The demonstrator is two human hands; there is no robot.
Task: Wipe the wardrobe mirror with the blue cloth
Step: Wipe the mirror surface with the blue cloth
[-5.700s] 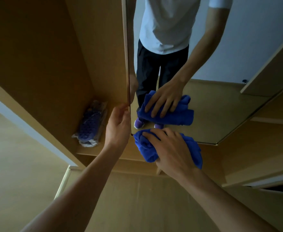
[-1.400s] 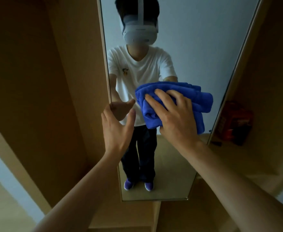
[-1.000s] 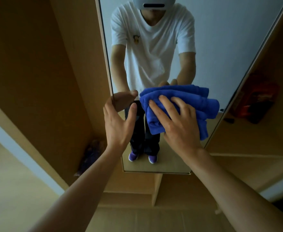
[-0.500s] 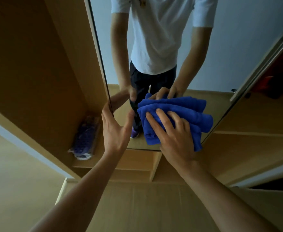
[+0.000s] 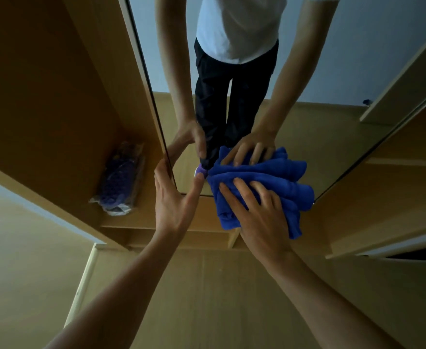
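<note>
The wardrobe mirror (image 5: 312, 71) is a tall pane on a wooden door, and it reflects a person in a white shirt and dark trousers. A bunched blue cloth (image 5: 277, 182) lies against the mirror's bottom right part and overlaps its lower edge. My right hand (image 5: 259, 217) presses the cloth to the glass with spread, fairly straight fingers. My left hand (image 5: 174, 200) grips the mirror's left edge near the bottom corner, thumb on the glass and fingers behind the edge.
A clear plastic bag with something purple inside (image 5: 121, 180) lies on the low wardrobe shelf (image 5: 136, 222) left of the mirror. Wooden wardrobe panels (image 5: 383, 197) stand to the right. Pale wood floor (image 5: 207, 298) spreads below.
Both hands and the cloth have slid down the mirror from chest height to its bottom edge. My view has tilted down with them.
</note>
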